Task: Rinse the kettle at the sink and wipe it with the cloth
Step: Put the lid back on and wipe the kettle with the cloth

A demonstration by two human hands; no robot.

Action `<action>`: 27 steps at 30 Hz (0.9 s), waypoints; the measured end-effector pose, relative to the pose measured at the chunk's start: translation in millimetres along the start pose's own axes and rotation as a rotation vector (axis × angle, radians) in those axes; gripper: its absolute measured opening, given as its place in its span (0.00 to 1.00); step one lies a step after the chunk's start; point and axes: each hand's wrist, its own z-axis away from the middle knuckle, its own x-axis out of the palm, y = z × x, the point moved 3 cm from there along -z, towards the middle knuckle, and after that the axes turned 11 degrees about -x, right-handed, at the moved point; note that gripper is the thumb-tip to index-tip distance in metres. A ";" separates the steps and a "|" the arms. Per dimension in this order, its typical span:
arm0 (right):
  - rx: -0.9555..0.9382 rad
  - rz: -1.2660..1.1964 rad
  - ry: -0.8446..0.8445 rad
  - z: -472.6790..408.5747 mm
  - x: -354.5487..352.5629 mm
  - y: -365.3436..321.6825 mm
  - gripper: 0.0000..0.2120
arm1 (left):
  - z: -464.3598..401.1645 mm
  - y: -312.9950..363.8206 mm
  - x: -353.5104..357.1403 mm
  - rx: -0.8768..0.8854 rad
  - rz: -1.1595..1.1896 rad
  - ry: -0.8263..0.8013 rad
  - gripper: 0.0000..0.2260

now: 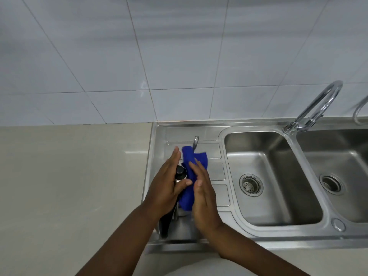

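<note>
A steel kettle (180, 223) with a black lid knob (179, 170) and a black handle stands on the sink's ribbed draining board (217, 172). Its thin spout (196, 143) points away from me. A blue cloth (191, 170) is draped over the kettle's top and right side. My left hand (168, 183) lies flat against the kettle's left side, thumb across the top. My right hand (203, 193) presses the cloth against the kettle's right side with fingers straight. Most of the kettle's body is hidden behind my hands and the cloth.
Right of the draining board lie two steel basins (278, 196) (350, 172), each with a drain strainer. A curved chrome tap (316, 104) rises behind them. A beige counter (69, 186) stretches to the left, and a white tiled wall stands behind.
</note>
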 end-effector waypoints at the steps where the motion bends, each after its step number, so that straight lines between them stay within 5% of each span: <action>1: -0.053 0.028 -0.054 -7.4 -1.8 -6.1 0.31 | -1.2 0.2 -0.3 0.036 -0.020 -0.026 0.37; 4: -0.032 0.070 -0.215 -41.0 -8.5 -11.1 0.32 | -3.2 -0.9 -0.8 0.053 -0.058 -0.054 0.40; 10: 0.300 0.060 -0.543 -91.7 -13.5 0.7 0.32 | -3.3 1.6 -0.2 -0.059 -0.167 -0.064 0.39; 15: 0.276 0.002 -0.401 -70.0 -16.0 7.4 0.29 | -3.5 4.6 -4.6 -0.190 -0.483 -0.021 0.37; 20: 0.119 0.021 -0.212 0.9 -18.1 16.5 0.26 | 10.1 14.9 1.2 -0.428 -0.330 0.007 0.31; 27: -0.153 0.266 -0.323 32.2 -20.3 3.1 0.30 | 6.1 5.8 -1.6 -0.163 -0.396 0.004 0.34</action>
